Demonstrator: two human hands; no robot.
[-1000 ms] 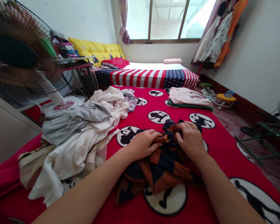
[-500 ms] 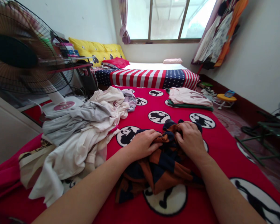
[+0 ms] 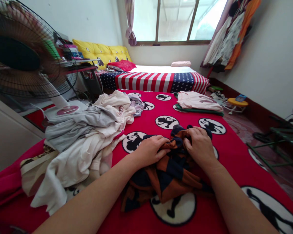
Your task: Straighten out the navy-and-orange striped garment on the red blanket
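Hands (image 3: 151, 149) gripping rumpled navy-and-orange garment (image 3: 169, 175), red monkey-figured blanket (image 3: 234, 156)

Lettering, numbers, brands: none that you can read. Marks in your view: fan (image 3: 14, 53), pink panel (image 3: 67, 110) on base, details too small; stacked items (image 3: 70, 49) behind it, any print indistinct; pale pink folded garment (image 3: 194, 99), dark curved marks, not legible as letters.
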